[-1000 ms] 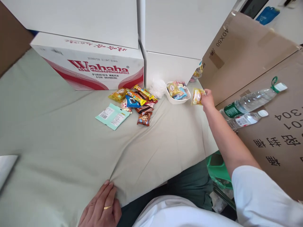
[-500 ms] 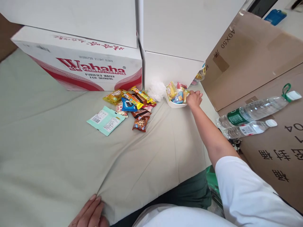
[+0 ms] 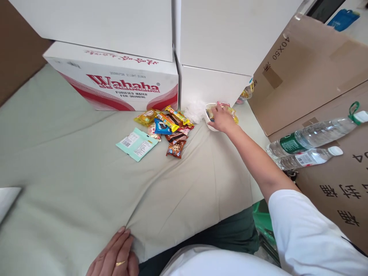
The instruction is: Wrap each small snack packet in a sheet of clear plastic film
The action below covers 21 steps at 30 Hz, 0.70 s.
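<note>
My right hand (image 3: 222, 118) is over the white bowl (image 3: 212, 127) at the foot of the white boxes. Its thumb and fingers are spread over the small wrapped snacks inside, and it hides most of them. A yellow packet (image 3: 234, 114) shows just right of the hand. Crumpled clear plastic (image 3: 195, 111) lies against the bowl's left side. Farther left is a pile of wrapped snacks, with a blue packet (image 3: 162, 127), a yellow stick packet (image 3: 168, 122) and a brown cookie packet (image 3: 175, 149). My left hand (image 3: 113, 255), wearing a ring, lies with fingers extended on the cloth near the front edge.
A mint-green packet (image 3: 137, 144) lies face down beside the pile. Behind stands a Wahaha water carton (image 3: 123, 86) under stacked white boxes (image 3: 212, 34). Large brown cartons (image 3: 304, 73) and two water bottles (image 3: 319, 135) are at the right. A white corner (image 3: 7, 199) shows far left.
My right hand has moved from the bowl's right side to over it, covering the snacks. The view has shifted left, bringing a white corner in at the left edge. My left hand stays on the cloth.
</note>
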### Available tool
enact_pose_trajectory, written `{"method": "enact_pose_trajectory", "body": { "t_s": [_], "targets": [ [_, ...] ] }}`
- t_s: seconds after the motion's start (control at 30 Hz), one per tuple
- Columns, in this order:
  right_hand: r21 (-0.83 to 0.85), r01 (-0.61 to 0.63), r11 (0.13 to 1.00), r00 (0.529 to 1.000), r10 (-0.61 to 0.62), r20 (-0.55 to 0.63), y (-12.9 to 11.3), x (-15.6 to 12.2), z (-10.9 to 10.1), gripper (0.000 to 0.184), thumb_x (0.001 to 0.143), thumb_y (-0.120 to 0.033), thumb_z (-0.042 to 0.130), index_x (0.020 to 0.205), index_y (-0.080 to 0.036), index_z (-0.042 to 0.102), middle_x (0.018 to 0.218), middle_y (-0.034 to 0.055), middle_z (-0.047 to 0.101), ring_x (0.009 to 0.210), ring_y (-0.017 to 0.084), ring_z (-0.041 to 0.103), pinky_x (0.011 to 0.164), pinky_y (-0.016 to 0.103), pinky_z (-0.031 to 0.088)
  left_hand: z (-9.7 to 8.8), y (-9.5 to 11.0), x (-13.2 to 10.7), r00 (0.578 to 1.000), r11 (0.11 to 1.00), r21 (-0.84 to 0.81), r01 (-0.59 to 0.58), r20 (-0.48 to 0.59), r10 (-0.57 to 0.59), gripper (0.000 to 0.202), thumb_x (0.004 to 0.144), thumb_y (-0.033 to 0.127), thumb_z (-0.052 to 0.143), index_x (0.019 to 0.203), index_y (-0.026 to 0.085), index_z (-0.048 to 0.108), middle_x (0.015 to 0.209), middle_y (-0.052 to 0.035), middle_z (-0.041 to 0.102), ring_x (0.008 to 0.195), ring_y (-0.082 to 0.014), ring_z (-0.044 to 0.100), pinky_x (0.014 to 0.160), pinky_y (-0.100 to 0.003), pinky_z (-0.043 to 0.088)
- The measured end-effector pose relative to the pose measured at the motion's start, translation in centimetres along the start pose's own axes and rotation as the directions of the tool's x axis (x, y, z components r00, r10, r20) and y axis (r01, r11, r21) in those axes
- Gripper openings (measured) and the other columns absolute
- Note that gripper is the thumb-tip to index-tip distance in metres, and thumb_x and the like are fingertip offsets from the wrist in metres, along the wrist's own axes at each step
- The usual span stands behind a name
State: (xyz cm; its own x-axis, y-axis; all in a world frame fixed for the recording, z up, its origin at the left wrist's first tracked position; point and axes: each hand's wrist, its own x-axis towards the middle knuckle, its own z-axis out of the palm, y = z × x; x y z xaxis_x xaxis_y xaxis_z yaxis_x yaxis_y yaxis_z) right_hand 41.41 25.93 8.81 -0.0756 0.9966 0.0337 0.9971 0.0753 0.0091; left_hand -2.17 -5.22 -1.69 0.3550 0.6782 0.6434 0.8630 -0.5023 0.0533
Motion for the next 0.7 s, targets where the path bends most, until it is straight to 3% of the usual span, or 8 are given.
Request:
{"method": "enact_pose_trajectory", "body": {
  "t_s": [0.1, 0.2, 0.27, 0.37, 0.47, 0.53, 0.6, 0.7],
  "targets": [
    [0.062, -0.17, 0.983, 0.985, 0.171, -0.008, 0.3, 1.2, 0.6, 0.048, 0.099, -0.036, 0.059, 0.14, -0.013, 0.054, 0.14, 0.0237, 0.06, 0.127, 0.039, 0.057, 0.107, 0.052, 0.045, 0.1, 0.0, -0.1, 1.0, 1.0, -0.011, 0.012, -0.01, -0.012, 0.03, 0.085, 0.004, 0.062, 0.109, 0.019, 0.071, 0.104, -0.0065, 0.082, 0.088, -0.0222, 0.079, 0.077, -0.034, 0.054],
    [0.107, -0.222, 0.969, 0.972, 0.229, -0.052, 0.3, 1.6, 1.3, 0.041, 0.106, -0.034, 0.045, 0.139, -0.012, 0.054, 0.135, 0.0225, 0.064, 0.124, 0.035, 0.06, 0.106, 0.05, 0.045, 0.2, 0.0, -0.2, 0.999, 0.999, -0.013, 0.031, -0.018, -0.031, 0.033, 0.084, 0.003, 0.063, 0.11, 0.021, 0.072, 0.105, -0.0041, 0.083, 0.089, -0.0211, 0.079, 0.077, -0.032, 0.054],
    [0.084, -0.216, 0.973, 0.973, 0.221, -0.063, -0.2, 1.3, 2.2, 0.049, 0.107, -0.036, 0.042, 0.149, -0.01, 0.047, 0.151, 0.0252, 0.054, 0.133, 0.036, 0.055, 0.113, 0.053, 0.04, 0.1, 0.0, -0.3, 1.0, 1.0, -0.015, 0.026, -0.012, -0.027, 0.033, 0.083, 0.002, 0.063, 0.109, 0.02, 0.072, 0.105, -0.0052, 0.082, 0.089, -0.0216, 0.079, 0.077, -0.033, 0.054],
    [0.034, -0.185, 0.982, 0.979, 0.187, -0.077, -1.2, 0.2, 3.9, 0.067, 0.106, -0.042, 0.044, 0.162, -0.007, 0.03, 0.171, 0.0275, 0.026, 0.152, 0.039, 0.037, 0.123, 0.057, 0.026, 0.1, 0.0, -0.3, 1.0, 1.0, -0.024, 0.011, 0.001, -0.011, 0.031, 0.083, 0.002, 0.064, 0.109, 0.017, 0.071, 0.106, -0.0082, 0.082, 0.091, -0.023, 0.079, 0.079, -0.034, 0.054],
    [0.034, -0.176, 0.984, 0.981, 0.178, -0.08, -1.6, -0.5, 4.6, 0.075, 0.105, -0.049, 0.045, 0.165, -0.007, 0.027, 0.173, 0.028, 0.019, 0.156, 0.04, 0.029, 0.125, 0.061, 0.022, 0.0, 0.1, -0.3, 1.0, 0.999, -0.025, 0.022, 0.005, -0.021, 0.031, 0.084, 0.003, 0.062, 0.11, 0.018, 0.07, 0.108, -0.008, 0.082, 0.093, -0.0225, 0.079, 0.082, -0.033, 0.054],
    [0.068, -0.179, 0.982, 0.976, 0.186, -0.114, -1.5, -0.5, 4.2, 0.073, 0.104, -0.05, 0.044, 0.163, -0.008, 0.031, 0.172, 0.0273, 0.022, 0.156, 0.041, 0.03, 0.124, 0.062, 0.023, 0.0, 0.1, -0.4, 0.999, 0.999, -0.022, 0.033, -0.002, -0.033, 0.03, 0.085, 0.003, 0.061, 0.109, 0.019, 0.07, 0.109, -0.0074, 0.082, 0.094, -0.022, 0.079, 0.082, -0.033, 0.053],
    [0.134, -0.188, 0.973, 0.954, 0.214, -0.211, -1.2, 0.0, 3.2, 0.062, 0.105, -0.042, 0.039, 0.157, -0.009, 0.041, 0.167, 0.0251, 0.035, 0.153, 0.037, 0.035, 0.124, 0.058, 0.027, 0.1, 0.1, -0.4, 0.999, 0.999, -0.025, 0.036, -0.006, -0.037, 0.03, 0.085, 0.003, 0.061, 0.109, 0.018, 0.07, 0.109, -0.0076, 0.082, 0.095, -0.0221, 0.079, 0.083, -0.033, 0.053],
    [0.272, -0.209, 0.939, 0.879, 0.302, -0.37, -1.0, 1.4, 1.6, 0.049, 0.105, -0.027, 0.026, 0.14, -0.013, 0.058, 0.147, 0.0196, 0.058, 0.139, 0.028, 0.051, 0.12, 0.047, 0.036, 0.1, 0.2, -0.5, 0.999, 0.999, -0.035, 0.038, -0.005, -0.039, 0.031, 0.085, 0.002, 0.061, 0.109, 0.019, 0.07, 0.109, -0.0073, 0.082, 0.097, -0.0224, 0.079, 0.084, -0.033, 0.053]
  ]
}}
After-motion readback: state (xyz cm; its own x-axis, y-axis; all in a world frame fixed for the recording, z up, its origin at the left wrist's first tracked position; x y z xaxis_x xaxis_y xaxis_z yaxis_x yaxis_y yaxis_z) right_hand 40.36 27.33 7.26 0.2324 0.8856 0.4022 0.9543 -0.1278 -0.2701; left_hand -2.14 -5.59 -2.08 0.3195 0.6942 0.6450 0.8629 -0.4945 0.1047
